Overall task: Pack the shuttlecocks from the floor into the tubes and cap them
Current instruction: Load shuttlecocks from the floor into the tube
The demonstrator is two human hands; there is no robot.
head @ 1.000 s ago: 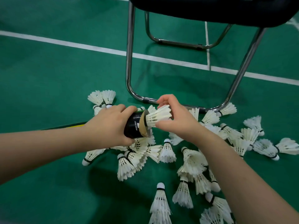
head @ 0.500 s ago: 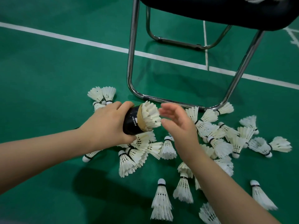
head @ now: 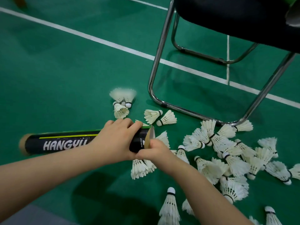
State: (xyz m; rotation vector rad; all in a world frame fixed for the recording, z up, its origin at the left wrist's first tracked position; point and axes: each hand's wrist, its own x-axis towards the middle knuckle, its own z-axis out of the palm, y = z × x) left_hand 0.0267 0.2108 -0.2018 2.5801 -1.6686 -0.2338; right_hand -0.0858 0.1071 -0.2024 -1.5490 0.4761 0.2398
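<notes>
A long black shuttlecock tube [head: 65, 142] with white lettering lies level above the green floor. My left hand [head: 116, 140] grips it near its open right end. My right hand [head: 157, 151] is at the tube's mouth [head: 150, 137], its fingers reaching into the opening where they are hidden. No shuttlecock sticks out of the mouth. Several loose white shuttlecocks [head: 219, 143] lie heaped on the floor right of my hands, a few more sit behind the tube [head: 121, 103], and some lie near me [head: 169, 207].
A chair with chrome tube legs [head: 155, 62] and a dark seat [head: 235, 15] stands over the far side of the heap. White court lines [head: 97, 39] cross the green floor [head: 48, 78].
The shuttlecock that stuck out of the tube's mouth has gone inside. My right hand moved from just beside the mouth into it. The tube now shows full length to the left.
</notes>
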